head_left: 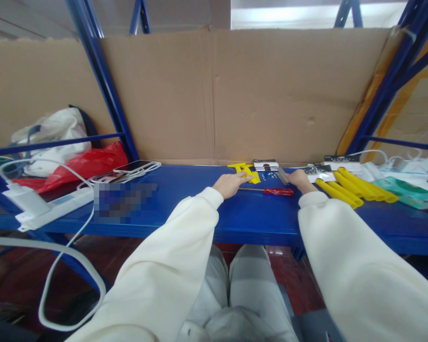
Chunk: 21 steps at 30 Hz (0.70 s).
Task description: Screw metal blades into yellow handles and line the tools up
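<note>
My left hand [231, 185] is closed at a flat yellow plastic piece [254, 178], its fingers pinching the near edge. More yellow plastic [238, 166] shows just behind those fingers. To the right, my right hand [301, 180] grips a flat grey metal piece [282, 175] between thumb and fingers; its far end points up and left. Between the hands lies a screwdriver [278, 192] with a red handle, its shaft reaching left under my left fingertips. Small pale bits [270, 175] are scattered on the blue shelf [185, 190] behind it.
Behind the hands sits a stack of black-and-white packets [266, 165]. Yellow tubes [353, 184] and a green packet [408, 192] lie at right. On the left are a phone [135, 166], a white power strip [53, 209] and a red bag [92, 164]. Cardboard [214, 95] closes the back.
</note>
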{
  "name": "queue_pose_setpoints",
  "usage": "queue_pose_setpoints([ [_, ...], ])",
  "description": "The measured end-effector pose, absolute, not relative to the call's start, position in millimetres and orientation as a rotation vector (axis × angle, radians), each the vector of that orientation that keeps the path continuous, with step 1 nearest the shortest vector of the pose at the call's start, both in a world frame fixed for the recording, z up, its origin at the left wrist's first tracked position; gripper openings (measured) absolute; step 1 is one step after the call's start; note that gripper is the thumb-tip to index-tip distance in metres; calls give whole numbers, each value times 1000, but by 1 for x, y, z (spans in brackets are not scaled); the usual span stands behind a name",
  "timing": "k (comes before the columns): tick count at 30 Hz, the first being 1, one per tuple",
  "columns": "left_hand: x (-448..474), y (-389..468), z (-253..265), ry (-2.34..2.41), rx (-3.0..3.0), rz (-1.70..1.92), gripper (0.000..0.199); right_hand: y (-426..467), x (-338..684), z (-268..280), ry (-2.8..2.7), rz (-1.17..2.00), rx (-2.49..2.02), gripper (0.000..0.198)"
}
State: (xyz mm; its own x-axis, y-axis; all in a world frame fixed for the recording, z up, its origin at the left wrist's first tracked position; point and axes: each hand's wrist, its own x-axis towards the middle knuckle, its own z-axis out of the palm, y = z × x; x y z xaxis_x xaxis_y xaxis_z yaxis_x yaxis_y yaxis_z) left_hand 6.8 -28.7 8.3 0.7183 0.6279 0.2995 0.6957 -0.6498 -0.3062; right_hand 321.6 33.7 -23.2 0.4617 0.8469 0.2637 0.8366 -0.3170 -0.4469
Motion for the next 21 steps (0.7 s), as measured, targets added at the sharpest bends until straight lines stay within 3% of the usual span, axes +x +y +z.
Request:
queue_pose_setpoints([
  [15,7,-28,8,-1014,-2538,-228,59,20,300,-12,-1527,10,-2403,49],
  [21,7,-29,8,-1013,-2542,-233,61,21,298,-13,-1517,19,-2372,41],
])
